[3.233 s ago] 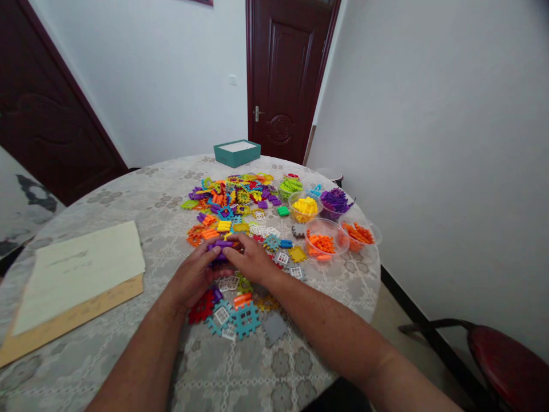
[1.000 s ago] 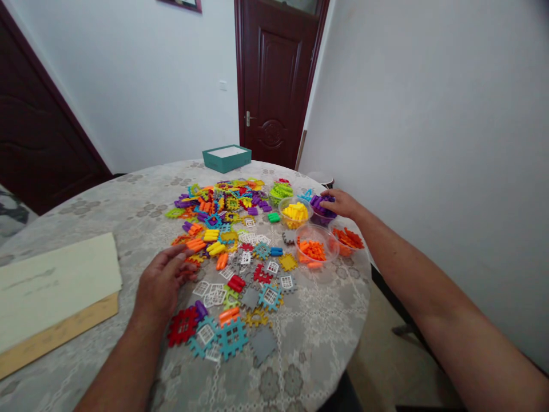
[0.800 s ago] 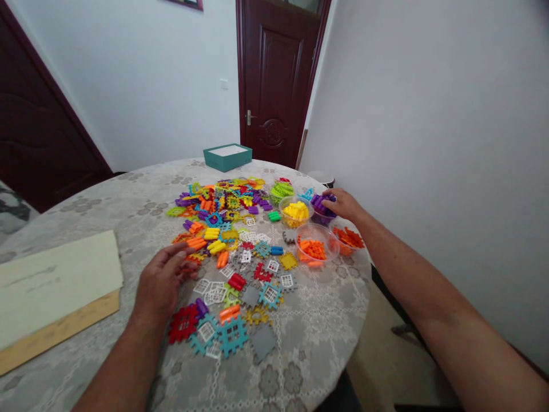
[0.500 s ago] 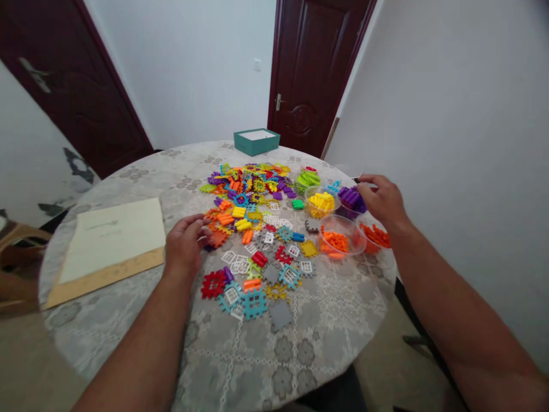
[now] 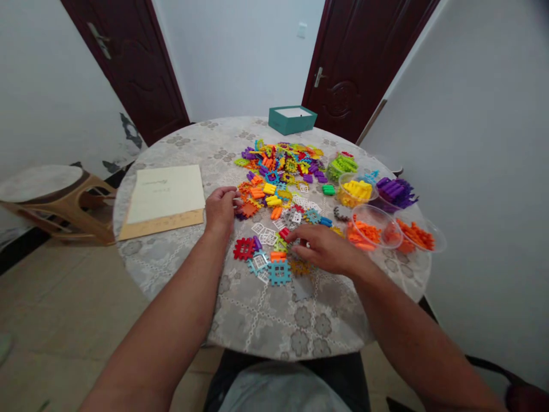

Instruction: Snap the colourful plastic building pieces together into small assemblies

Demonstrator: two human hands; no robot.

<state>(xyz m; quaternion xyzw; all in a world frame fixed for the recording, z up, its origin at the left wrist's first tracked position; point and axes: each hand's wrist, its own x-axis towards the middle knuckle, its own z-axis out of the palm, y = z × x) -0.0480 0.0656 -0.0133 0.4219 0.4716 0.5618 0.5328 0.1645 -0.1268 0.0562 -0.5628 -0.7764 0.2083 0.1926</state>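
My right hand (image 5: 323,249) reaches over the near part of the pile, thumb and forefinger apart. Its forefinger is at a small red ribbed piece (image 5: 284,233); whether it touches is unclear. Just below lies a lime-green toothed piece (image 5: 281,244). My left hand (image 5: 222,210) rests at the pile's left edge with loosely bent fingers, beside an orange square toothed tile (image 5: 249,209); nothing shows in it. Closer to me are a red toothed frame (image 5: 244,249), a turquoise toothed frame (image 5: 279,273) and white window-shaped pieces (image 5: 268,236).
Clear plastic bowls at the right hold sorted pieces: lime green (image 5: 343,165), yellow (image 5: 355,190), purple (image 5: 394,191) and orange (image 5: 364,232). A green box (image 5: 293,120) stands at the back. Paper on a board (image 5: 167,191) lies left; a wooden stool (image 5: 64,200) stands beyond.
My right hand has moved from the purple pieces' bowl leftward and nearer to the loose pieces. The left hand stays by the orange pieces. The camera view has shifted left and down.
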